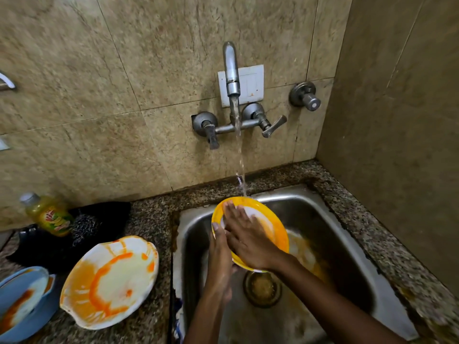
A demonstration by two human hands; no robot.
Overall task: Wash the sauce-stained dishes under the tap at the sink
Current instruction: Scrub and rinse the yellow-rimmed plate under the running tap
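One yellow-rimmed plate (275, 227) is held tilted over the sink (347, 256), just under the stream from the single tap (231, 70). It is gripped at its left edge by the left hand (219, 254), thumb curled over the rim, while the right hand (246, 234) is pressed flat, fingers straight, on its face. Two stained dishes are left on the counter (149, 219) beside the sink's left edge: one white plate (109, 281), and one blue bowl (22, 301) at the front-left corner. One bottle (49, 214) is stood at the back edge.

Plate (270, 219) in sink (347, 244), under tap (232, 78)
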